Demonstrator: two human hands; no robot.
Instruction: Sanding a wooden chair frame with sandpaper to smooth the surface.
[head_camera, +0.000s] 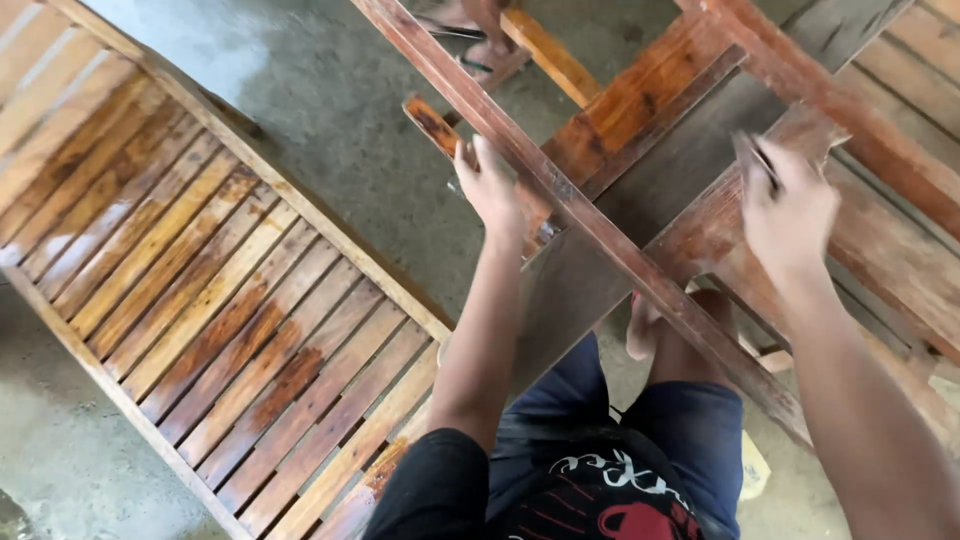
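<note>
Head view: left hand (492, 187) gripping crossed wooden frame (600, 230), right hand (790, 205) pinching sandpaper (757, 160) against it.

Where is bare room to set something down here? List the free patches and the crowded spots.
Free: the concrete floor between the slatted wooden panel and the crossed wooden frame; also a bare strip of floor at the lower left, beside the panel's outer rail. Crowded: around the frame, where the left hand grips a rail and the right hand presses a small tool onto the wood, legs beneath.
</note>
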